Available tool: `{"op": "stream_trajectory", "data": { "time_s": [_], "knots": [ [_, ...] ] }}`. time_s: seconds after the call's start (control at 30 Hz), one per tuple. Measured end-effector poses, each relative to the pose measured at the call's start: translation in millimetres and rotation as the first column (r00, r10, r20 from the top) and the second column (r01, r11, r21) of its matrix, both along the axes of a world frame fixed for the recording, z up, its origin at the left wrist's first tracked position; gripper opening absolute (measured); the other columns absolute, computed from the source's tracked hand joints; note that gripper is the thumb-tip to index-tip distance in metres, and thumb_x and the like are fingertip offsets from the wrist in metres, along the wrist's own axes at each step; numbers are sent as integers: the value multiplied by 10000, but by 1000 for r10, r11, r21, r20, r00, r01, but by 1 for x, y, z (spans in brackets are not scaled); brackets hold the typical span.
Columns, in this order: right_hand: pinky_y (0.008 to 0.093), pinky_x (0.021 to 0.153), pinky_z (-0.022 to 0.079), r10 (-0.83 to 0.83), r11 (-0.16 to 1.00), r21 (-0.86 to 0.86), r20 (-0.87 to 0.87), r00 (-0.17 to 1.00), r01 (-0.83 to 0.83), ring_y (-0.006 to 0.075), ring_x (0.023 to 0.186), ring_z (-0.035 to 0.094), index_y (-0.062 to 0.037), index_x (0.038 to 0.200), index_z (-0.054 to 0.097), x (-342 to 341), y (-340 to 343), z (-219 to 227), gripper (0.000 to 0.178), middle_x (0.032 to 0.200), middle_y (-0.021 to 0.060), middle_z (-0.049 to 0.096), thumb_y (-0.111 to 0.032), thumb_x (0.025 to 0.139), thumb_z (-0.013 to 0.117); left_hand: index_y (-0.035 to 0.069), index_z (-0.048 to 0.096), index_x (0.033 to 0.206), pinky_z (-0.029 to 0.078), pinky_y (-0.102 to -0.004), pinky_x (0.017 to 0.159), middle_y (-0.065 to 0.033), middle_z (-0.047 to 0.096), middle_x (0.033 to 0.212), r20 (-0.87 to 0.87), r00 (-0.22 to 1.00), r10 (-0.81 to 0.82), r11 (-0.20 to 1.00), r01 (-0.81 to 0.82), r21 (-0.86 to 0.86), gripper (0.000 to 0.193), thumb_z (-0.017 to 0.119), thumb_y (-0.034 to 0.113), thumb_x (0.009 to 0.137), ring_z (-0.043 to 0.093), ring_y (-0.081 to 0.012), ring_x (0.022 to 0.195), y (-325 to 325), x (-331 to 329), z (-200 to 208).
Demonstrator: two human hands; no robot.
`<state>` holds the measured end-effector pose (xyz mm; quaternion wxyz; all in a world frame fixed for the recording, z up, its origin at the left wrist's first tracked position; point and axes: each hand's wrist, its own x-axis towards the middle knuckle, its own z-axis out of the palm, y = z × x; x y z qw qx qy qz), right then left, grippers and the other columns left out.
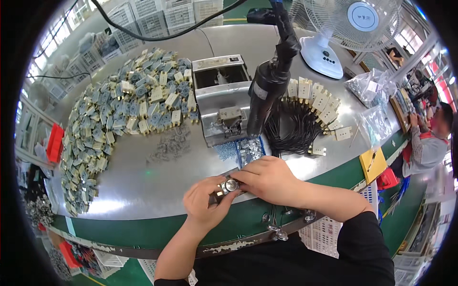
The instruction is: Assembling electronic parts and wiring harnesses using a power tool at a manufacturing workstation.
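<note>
My left hand (204, 200) is closed around a small metal part with a shiny round cap (231, 185), just above the table's near edge. My right hand (271, 180) meets it from the other side, its fingers pinched against the same part and hiding some of it. Directly beyond them lies a blue-edged tray of small metal pieces (251, 149), with tiny bluish pieces (225, 151) to its left. A metal bench machine (220, 106) stands behind these. Below my right hand, several round metal parts on stems (276, 230) sit at the table's edge.
A large heap of grey and cream parts (143, 97) covers the left; loose metal bits (171, 144) lie beside it. A black overhead tool (267, 90) hangs near bundled black cables with cream blocks (298, 126). A fan (324, 55), plastic bags (374, 124) and a co-worker (429, 143) are at right.
</note>
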<state>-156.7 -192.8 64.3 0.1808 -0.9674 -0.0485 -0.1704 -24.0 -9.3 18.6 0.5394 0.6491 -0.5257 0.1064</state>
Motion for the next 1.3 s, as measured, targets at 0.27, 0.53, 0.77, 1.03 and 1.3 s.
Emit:
{"op": "stream_trajectory", "data": {
  "time_s": [0.27, 0.53, 0.77, 1.03, 1.3],
  "knots": [
    [346, 779, 574, 220, 936, -303, 101, 970, -181, 208, 842, 728, -47, 1070, 732, 1, -9, 4, 367, 940, 51, 718, -342, 857, 780, 45, 662, 1012, 601, -353, 682, -138, 782, 926, 93, 996, 18, 1000, -19, 12, 393, 947, 133, 755, 765, -290, 775, 4, -11, 1],
    [456, 771, 520, -244, 800, -283, 652, 718, 529, 329, 797, 667, -82, 963, 725, -11, -121, 45, 341, 868, 57, 706, -375, 823, 827, 39, 695, 1025, 591, -369, 643, -102, 741, 874, 96, 881, -464, 885, 456, 97, 348, 883, 264, 838, 736, -270, 722, 2, -16, 0],
    [469, 1108, 389, -668, 512, -143, 553, 498, 847, 334, 1290, 541, -82, 1209, 708, -25, -129, 64, 457, 1302, 131, 659, -289, 839, 879, 78, 734, 1103, 604, -352, 737, -40, 748, 959, 313, 791, -526, 849, 468, 245, 357, 871, 237, 814, 747, -216, 859, -5, -38, 3],
    [276, 639, 490, -423, 881, 362, 310, 852, 305, 150, 669, 650, -34, 1189, 644, -86, -55, 30, 320, 776, 55, 703, -9, 904, 789, 71, 725, 1065, 615, -363, 840, -51, 739, 1132, 55, 730, -681, 671, 592, 446, 348, 845, 267, 805, 731, -240, 1052, -8, -59, 21],
    [273, 571, 447, -126, 674, 597, -487, 864, 435, 71, 613, 604, -31, 1074, 585, -99, -48, 3, 204, 654, 7, 649, -48, 952, 748, 67, 711, 961, 612, -360, 791, -58, 737, 1078, -3, 763, -647, 675, 574, 464, 280, 854, 278, 846, 738, -246, 980, 1, -71, 21]
  ]
}}
